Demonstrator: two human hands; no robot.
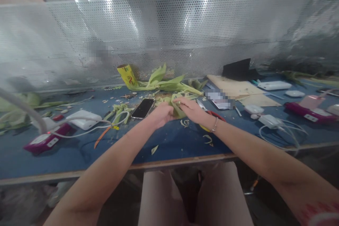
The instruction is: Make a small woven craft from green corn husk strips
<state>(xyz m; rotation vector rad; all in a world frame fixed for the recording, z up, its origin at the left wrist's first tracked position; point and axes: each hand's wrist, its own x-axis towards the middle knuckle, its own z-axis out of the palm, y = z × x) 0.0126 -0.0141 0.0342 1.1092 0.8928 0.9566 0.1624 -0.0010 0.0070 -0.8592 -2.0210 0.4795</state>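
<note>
A folded piece of green leaf [178,110] is between my two hands over the middle of the table. My left hand [162,114] is closed, its fingers gripping the leaf's left side. From the right, my right hand [192,108] presses its fingers against the same leaf, thumb partly hidden. Under my right wrist lie scissors [201,105] with red and yellow handles, partly covered by the arm. A dark-screened phone [143,108] lies left of my left hand. Just behind my hands is a long leafy stalk [169,85], amid leaf scraps.
A yellow tube [127,76] leans near the perforated metal screen [180,28]. Purple power strips [47,138] with white cables sit at both sides. Cardboard sheets [233,86] lie at the back right. Leaf trimmings [116,112] litter the blue table [169,144].
</note>
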